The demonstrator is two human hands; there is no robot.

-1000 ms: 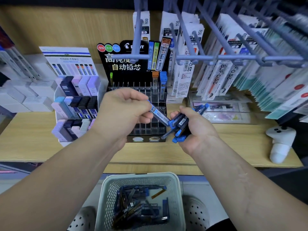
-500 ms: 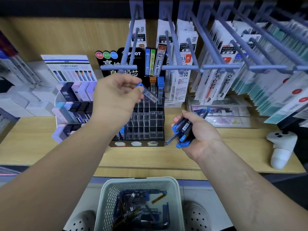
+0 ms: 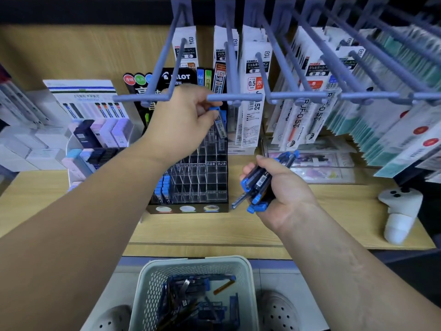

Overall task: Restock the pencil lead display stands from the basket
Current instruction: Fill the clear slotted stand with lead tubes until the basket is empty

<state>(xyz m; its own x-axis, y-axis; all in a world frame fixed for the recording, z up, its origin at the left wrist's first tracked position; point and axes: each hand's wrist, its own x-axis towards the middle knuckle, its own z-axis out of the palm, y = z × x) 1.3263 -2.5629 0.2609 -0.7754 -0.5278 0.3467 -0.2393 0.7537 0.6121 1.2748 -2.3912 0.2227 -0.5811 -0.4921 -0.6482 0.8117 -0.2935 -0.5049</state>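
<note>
Down low by the shoes (image 3: 279, 311), the basket (image 3: 152, 278) sits in front of the counter (image 3: 202, 230), w/ lots of loose lead cases (image 3: 191, 304) in it. They're small, light, hard plastic tubes. They look smooth, so they can slip. The leads inside prob. snap if dropped. Best to pinch one near its blue cap, so the other end goes down into a slot.

The right hand (image 3: 284, 187), over the counter's front part, is curled tight round a bunch of lead cases (image 3: 257, 185), blue ends poking out both ways. It's just right of the display stand (image 3: 202, 177), not touching it.

The stand is mid counter. Most slots are bare. A few blue cases (image 3: 162, 187) fill its front left corner.

Farther back, the left hand (image 3: 183, 118) is up by the stand's back right slots. Thumb & fingers pinch one lead case (image 3: 220, 125) by its top. It hangs down over a slot & looks not all the way in. Behind, refill packs (image 3: 255, 91) hang on hooks (image 3: 238, 97).
</note>
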